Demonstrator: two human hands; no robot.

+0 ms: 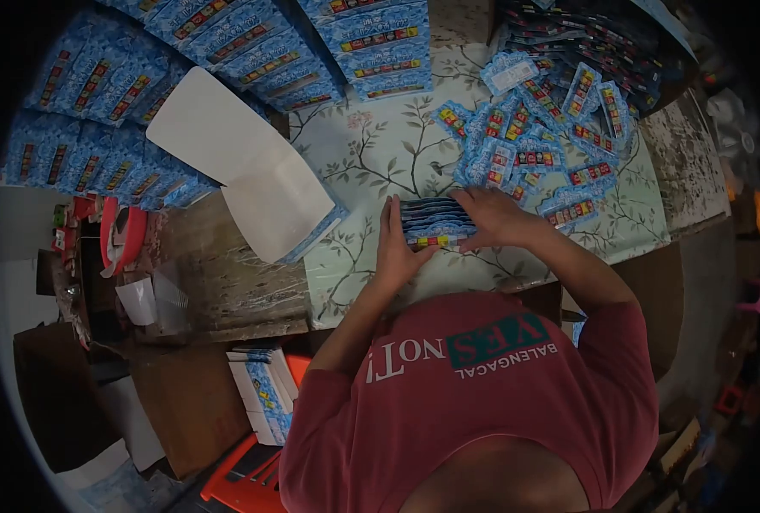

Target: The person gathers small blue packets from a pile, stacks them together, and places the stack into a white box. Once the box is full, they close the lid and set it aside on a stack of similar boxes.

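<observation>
Between my two hands stands a row of small blue packets (438, 219), pressed together side by side on the flowered tablecloth (380, 162). My left hand (394, 248) closes on the row's left end, thumb along the near edge. On the other end, my right hand (495, 218) grips with its fingers over the far corner and its thumb in front. Loose blue packets with red and yellow labels (517, 158) lie in a heap just beyond my right hand. To the left, an unfolded carton (286, 205) lies with its plain white inside up.
Blue printed boxes (371, 43) stand in tall stacks at the back and left. A big pile of dark packets (576, 51) fills the back right. Below the table's left side are a cardboard box (187, 402), folded cartons (264, 393) and a red plastic chair (243, 479).
</observation>
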